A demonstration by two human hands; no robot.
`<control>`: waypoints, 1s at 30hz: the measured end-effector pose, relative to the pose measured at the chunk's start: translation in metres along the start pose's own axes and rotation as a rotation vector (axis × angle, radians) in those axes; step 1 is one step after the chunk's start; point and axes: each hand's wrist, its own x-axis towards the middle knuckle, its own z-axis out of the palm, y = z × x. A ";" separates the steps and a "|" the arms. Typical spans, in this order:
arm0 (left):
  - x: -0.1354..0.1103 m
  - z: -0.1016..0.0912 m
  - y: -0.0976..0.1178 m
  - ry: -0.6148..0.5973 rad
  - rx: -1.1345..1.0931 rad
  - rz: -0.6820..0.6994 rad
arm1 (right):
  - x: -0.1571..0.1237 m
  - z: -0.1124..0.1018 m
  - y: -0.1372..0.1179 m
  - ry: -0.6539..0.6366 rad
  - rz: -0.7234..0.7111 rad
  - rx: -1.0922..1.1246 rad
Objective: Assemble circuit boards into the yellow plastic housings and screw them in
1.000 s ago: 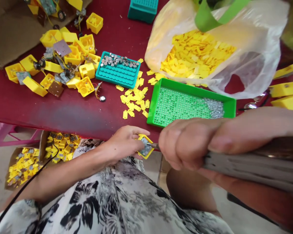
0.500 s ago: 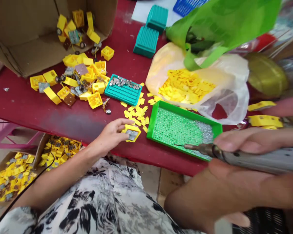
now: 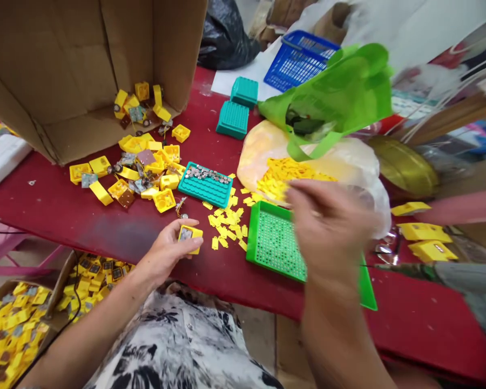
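Yellow plastic housing [image 3: 190, 239], square, with a metal plate showing in its open face, sits in your left hand [image 3: 166, 253], the fingers curled closely around it, just above the near edge of the red table [image 3: 421, 319]. Your right hand [image 3: 328, 227] is raised over the green perforated tray [image 3: 273, 248], and it's too blurred to tell whether its fingers hold anything. Small yellow tags [image 3: 222, 227] lie scattered just beside that tray, a teal tray of metal discs [image 3: 204, 185] sits beyond them, and a grey rotary tool [image 3: 470, 278] shows at far right, also blurred.
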 end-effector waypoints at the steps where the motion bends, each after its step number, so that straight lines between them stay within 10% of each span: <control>1: -0.001 0.000 0.000 0.007 0.018 0.001 | 0.011 0.013 0.001 -0.066 -0.018 -0.062; 9: 0.004 -0.007 0.001 0.075 0.020 0.040 | 0.047 0.099 0.017 -0.336 -0.037 -0.394; 30: 0.007 -0.015 -0.003 0.020 -0.137 0.051 | 0.050 0.104 -0.020 -0.425 -0.089 -0.290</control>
